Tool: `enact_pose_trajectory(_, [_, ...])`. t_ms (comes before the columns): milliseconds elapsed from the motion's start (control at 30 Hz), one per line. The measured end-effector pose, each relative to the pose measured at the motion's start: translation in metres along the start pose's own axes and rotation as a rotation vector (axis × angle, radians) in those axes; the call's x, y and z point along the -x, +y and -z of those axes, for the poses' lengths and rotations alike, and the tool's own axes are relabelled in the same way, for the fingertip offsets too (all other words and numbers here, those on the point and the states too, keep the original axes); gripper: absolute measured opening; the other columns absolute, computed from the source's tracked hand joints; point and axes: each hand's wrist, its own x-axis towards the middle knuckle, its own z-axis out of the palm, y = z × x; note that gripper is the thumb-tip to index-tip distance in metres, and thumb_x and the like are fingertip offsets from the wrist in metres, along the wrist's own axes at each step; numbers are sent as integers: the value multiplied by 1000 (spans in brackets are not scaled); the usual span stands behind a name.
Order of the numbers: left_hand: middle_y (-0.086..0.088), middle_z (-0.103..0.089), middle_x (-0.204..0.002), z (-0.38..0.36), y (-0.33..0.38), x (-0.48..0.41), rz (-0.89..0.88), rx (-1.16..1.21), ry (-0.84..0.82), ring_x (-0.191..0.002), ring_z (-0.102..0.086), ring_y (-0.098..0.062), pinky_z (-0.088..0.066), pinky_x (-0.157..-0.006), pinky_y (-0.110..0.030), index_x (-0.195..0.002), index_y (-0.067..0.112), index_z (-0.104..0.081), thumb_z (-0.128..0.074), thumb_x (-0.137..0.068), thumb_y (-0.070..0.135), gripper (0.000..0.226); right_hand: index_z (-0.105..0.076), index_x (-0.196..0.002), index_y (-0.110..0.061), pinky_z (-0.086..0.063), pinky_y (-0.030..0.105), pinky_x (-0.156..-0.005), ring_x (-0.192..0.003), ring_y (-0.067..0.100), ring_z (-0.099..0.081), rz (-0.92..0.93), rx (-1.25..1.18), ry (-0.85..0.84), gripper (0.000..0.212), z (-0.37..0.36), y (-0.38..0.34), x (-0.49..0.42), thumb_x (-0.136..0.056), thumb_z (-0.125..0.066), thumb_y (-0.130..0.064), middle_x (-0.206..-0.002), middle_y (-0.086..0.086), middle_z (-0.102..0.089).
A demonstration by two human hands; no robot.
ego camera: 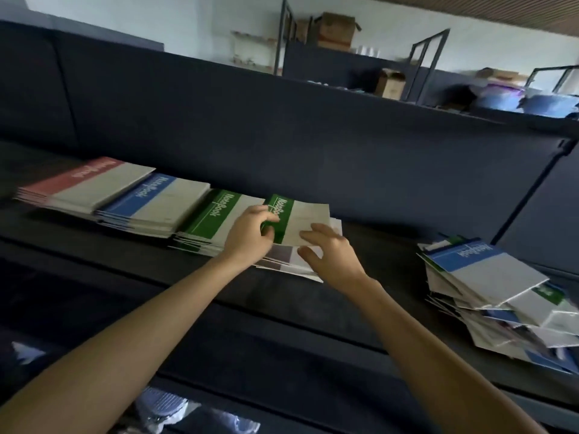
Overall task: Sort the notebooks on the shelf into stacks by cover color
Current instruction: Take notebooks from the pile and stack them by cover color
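As the shelf (pixel 376 252) stands: sorting is partly done, judging by three single-colour stacks at left and unsorted covers at right.
Red stack (pixel 84 183): far left, squared up, beside the blue one.
Blue stack (pixel 156 200): second in the row, squared up.
Green stack (pixel 213 220): third in the row, squared up.
Left hand (pixel 250 233): fingers curled, pinching the green band of the green notebook (pixel 300 220).
Green notebook: just right of its stack, askew on a loose pile, not yet placed.
Right hand (pixel 332 258): fingers spread and slack, gripping nothing, at the notebook's near corner; contact cannot be told.
Loose pile (pixel 282 255): under the notebook; cover colours unclear.
Mixed heap (pixel 488 277): well apart at right, slumped, with blue and green covers showing; still to be sorted.
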Motion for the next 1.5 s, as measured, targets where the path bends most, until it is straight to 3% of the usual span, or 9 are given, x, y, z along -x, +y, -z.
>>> enact_pose_trajectory(100, [-10, -53, -131, 24, -28, 2, -98, -129, -63, -121, -50, -22, -36, -94, -25, -113, 2, -65, -49, -94, 9, 26, -53, -132, -15, -31, 35, -107, -128, 31, -43, 31, 36, -25, 39, -16, -23, -16, -94, -53, -24, -146, 10, -39])
enact_pose_trajectory(367, [-3, -29, -150, 82, -97, -15, -120, -415, -319, -133, -34, -23, -36, -105, -38, -138, 16, -44, -39, -97, 44, 49, -39, -140, -22, -25, 39, -109, -132, 30, -37, -27, 271, -82, 44, -65, -85, -62, -99, -38, -38, -149, 5, -32])
enact_pose_trajectory(467, [-4, -23, -154, 88, -115, -21, -152, -520, -435, -138, -26, -27, -32, -108, -40, -143, 19, -36, -34, -98, 47, 52, -35, -140, -24, -24, 44, -109, -133, 29, -34, -106, 326, -131, 43, -85, -96, -70, -100, -32, -38, -149, 2, -32])
enact_pose_trajectory(600, [-6, -16, -156, 85, -127, -20, -210, -679, -549, -141, -13, -38, -20, -113, -48, -147, 25, -24, -24, -99, 49, 53, -26, -144, -24, -12, 58, -111, -140, 26, -15, -205, 348, -205, 47, -103, -101, -70, -100, -30, -40, -152, -1, -21])
enact_pose_trajectory(733, [-10, -15, -156, 83, -126, -20, -221, -716, -552, -142, -10, -39, -18, -113, -50, -146, 21, -24, -23, -99, 50, 55, -22, -145, -24, -11, 58, -111, -142, 25, -12, -233, 349, -191, 49, -107, -103, -70, -100, -31, -40, -154, -2, -16])
enact_pose_trajectory(1000, [-11, -39, -139, 73, -113, -30, -338, -643, -463, -132, -29, -33, -34, -101, -45, -132, 21, -36, -27, -96, 53, 49, -32, -142, -23, -14, 55, -111, -141, 27, -14, -324, 302, -79, 46, -90, -94, -57, -99, -34, -39, -151, 4, -28])
enact_pose_trajectory(1233, [-10, -34, -145, 30, -63, -27, -454, -635, -553, -137, -24, -32, -30, -103, -46, -144, 24, -21, -35, -93, 56, 61, -39, -138, -21, -10, 56, -111, -141, 25, -13, -483, 304, -29, 43, -55, -56, -26, -98, -36, -36, -147, 5, -33])
enact_pose_trajectory(1500, [-8, -33, -145, -44, 3, -28, -544, -551, -607, -133, -31, -30, -34, -103, -46, -142, 24, -28, -37, -93, 54, 58, -34, -143, -25, -10, 57, -111, -143, 28, -8, -618, 302, -54, 47, -14, 17, 15, -99, -34, -40, -151, 4, -28])
